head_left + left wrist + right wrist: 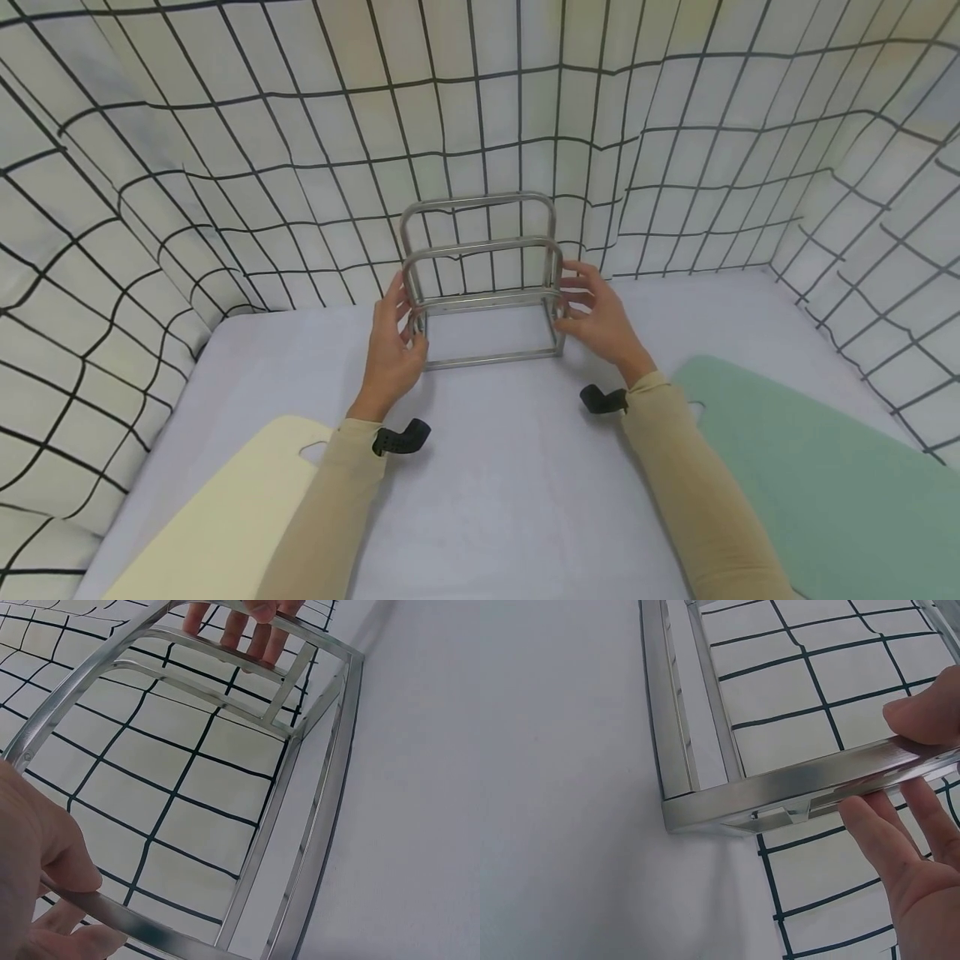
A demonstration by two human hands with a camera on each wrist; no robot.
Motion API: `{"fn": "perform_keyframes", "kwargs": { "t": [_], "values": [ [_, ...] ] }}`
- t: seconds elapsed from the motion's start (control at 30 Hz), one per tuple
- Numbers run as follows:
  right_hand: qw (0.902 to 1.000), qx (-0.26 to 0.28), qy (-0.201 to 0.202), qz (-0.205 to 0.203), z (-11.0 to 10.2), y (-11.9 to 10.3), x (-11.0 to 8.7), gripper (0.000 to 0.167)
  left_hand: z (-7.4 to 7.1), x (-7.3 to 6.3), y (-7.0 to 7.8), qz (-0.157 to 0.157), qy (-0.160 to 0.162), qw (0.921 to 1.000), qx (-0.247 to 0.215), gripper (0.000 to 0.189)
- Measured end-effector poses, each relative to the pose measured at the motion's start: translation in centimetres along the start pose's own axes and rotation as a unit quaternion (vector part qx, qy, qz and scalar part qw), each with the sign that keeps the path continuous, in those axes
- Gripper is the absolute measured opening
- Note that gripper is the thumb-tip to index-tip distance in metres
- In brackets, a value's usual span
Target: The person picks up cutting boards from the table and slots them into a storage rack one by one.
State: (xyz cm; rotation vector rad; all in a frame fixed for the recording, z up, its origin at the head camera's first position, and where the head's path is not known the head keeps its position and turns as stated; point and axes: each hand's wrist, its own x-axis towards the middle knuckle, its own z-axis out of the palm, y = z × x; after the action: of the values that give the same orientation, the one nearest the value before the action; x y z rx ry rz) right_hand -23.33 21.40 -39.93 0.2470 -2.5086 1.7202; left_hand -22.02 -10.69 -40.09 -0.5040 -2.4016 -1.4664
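Note:
A silver metal rack [483, 302] made of rounded upright hoops stands at the back of the white table, in front of the gridded curtain. My left hand [393, 340] grips its left side, thumb at the front and fingers behind the bar. On the opposite side my right hand [596, 312] holds the rack the same way. In the left wrist view the left thumb [71, 859] lies over the front bar [142, 926]. The right wrist view has the right thumb [930, 712] on top of the flat bar [802, 776], fingertips just beneath it.
A cream cutting board [225, 492] with a handle slot lies at the front left, partly under the left sleeve. At the front right lies a green cutting board [810, 475], partly behind the right sleeve. The curtain with dark grid lines [330, 133] encloses the table's back and sides.

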Motion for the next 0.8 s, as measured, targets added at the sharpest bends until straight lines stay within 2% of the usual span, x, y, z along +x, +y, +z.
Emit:
{"fn": "perform_keyframes", "kwargs": {
  "t": [0.4,0.8],
  "values": [
    [0.9999,0.009,-0.002,-0.005,-0.12,0.0,0.13,0.089,-0.21,-0.27,0.52,0.003,-0.002,1.0,-0.002,0.091],
    [1.0,0.005,0.002,-0.001,-0.39,0.15,-0.12,0.09,0.37,-0.05,0.04,0.0,-0.004,0.9999,-0.011,0.094]
  ]
}}
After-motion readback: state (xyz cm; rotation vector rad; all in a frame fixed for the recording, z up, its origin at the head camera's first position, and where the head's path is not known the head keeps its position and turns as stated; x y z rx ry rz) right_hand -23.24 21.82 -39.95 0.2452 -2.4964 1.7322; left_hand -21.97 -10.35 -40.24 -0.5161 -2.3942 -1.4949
